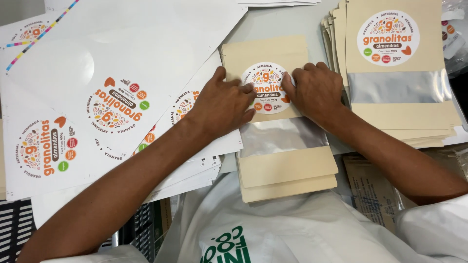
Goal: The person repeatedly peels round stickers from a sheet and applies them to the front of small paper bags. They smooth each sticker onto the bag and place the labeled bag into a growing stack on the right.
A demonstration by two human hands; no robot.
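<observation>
**Both hands pressing a round label onto a pouch**

We are looking down as the left hand (225, 103) and right hand (314, 90) are lying flat, fingers spread, gripping nothing, pressing a round sticker (267, 87) onto the top kraft pouch (285, 160) at table centre. Sticker sheets (112, 58) are lying left; finished pouches (404, 112) are stacking right.
</observation>
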